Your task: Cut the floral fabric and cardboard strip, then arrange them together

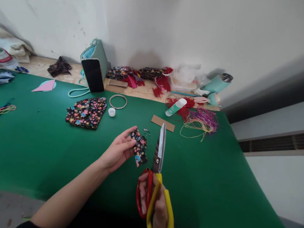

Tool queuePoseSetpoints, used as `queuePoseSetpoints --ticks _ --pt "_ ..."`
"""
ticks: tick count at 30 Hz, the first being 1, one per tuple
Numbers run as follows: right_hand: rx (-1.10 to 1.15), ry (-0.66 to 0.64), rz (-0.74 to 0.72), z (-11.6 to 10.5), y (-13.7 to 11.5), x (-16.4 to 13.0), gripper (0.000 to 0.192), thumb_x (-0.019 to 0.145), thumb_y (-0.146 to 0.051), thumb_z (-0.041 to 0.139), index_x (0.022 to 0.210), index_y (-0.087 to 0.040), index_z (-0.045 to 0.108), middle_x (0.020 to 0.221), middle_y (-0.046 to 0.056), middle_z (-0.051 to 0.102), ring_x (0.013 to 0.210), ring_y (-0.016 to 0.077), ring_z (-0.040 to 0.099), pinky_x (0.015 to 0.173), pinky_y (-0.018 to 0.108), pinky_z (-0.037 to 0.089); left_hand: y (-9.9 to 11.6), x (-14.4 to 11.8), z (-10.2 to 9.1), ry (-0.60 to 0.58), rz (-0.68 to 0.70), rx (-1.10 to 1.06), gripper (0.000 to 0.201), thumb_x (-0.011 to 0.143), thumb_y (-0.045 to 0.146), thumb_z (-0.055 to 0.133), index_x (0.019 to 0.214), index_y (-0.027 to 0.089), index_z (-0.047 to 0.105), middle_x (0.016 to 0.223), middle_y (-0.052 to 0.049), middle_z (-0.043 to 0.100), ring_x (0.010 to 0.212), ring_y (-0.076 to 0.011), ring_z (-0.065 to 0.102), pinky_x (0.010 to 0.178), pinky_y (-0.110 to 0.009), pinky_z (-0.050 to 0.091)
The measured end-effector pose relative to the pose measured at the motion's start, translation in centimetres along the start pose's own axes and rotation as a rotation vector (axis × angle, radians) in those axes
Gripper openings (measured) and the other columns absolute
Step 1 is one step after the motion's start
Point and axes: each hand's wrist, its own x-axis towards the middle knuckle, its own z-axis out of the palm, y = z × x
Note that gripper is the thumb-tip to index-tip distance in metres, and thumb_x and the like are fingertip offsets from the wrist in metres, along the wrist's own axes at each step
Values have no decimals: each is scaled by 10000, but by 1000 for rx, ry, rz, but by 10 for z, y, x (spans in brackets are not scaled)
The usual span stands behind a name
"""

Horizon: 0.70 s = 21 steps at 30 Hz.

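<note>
- Right hand (152,203) sits nearest the lens, fingers through the red and yellow loops of the scissors (159,157); blades point away and look closed or nearly so.
- Left hand (117,152) pinches a small floral scrap (139,150) by its left edge, held just above the green mat (30,152), right beside the blades but, as far as I can tell, not between them.
- Scrap hangs a bit crumpled. For a clean cut I'd pull it flat and taut first and keep the pinching fingertips well back from the blade line.
- Judgement: open the blades wide, feed fabric deep toward the pivot, cut in one long stroke; tip snips tend to chew thin cloth.
- Tiny offcut (147,130) lies on the mat just beyond the scrap.
- Bigger floral piece (87,112), metal ring (118,101), white cap (111,112), glue stick (175,107) and card strip (163,123) lie further back, well apart from the hands.
</note>
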Motion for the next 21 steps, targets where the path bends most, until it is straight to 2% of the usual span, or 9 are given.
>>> queuePoseSetpoints --ticks 4,7,11,16,21 --pt "10 -116 -22 -4 11 -4 705 688 -835 447 999 -210 544 683 4 531 425 108 424 365 249 394 3 0 -1 -62 -12 -18 689 645 11 671 1289 171 484 830 -8 648 702 -117 623 629 -217 483" --pt "-22 -99 -8 -5 13 -8 735 667 -848 461 1039 -217 521 751 21 552 465 116 438 430 274 424 3 -1 -2 -113 -24 -29 676 644 9 631 1281 198 504 806 0 615 670 -118 595 603 -230 461" --pt "-5 -71 20 -1 10 -16 712 682 -833 481 1062 -231 496 833 23 552 480 88 398 444 257 367 4 -1 -1 -187 -47 -85 636 629 6 582 1241 175 551 794 -18 590 589 -102 514 531 -224 390" --pt "-39 -118 70 3 4 -19 733 676 -842 485 1059 -219 532 768 10 539 453 85 407 416 250 386 6 -1 2 -179 -58 -136 488 633 22 547 1108 88 637 745 -27 537 558 -86 437 521 -214 344" --pt "-31 -121 62 5 2 -17 747 660 -847 498 1062 -218 542 767 7 536 447 78 403 411 239 401 5 -1 -1 -156 -50 -145 403 705 75 571 1100 70 650 767 -31 526 575 -79 422 550 -210 361"
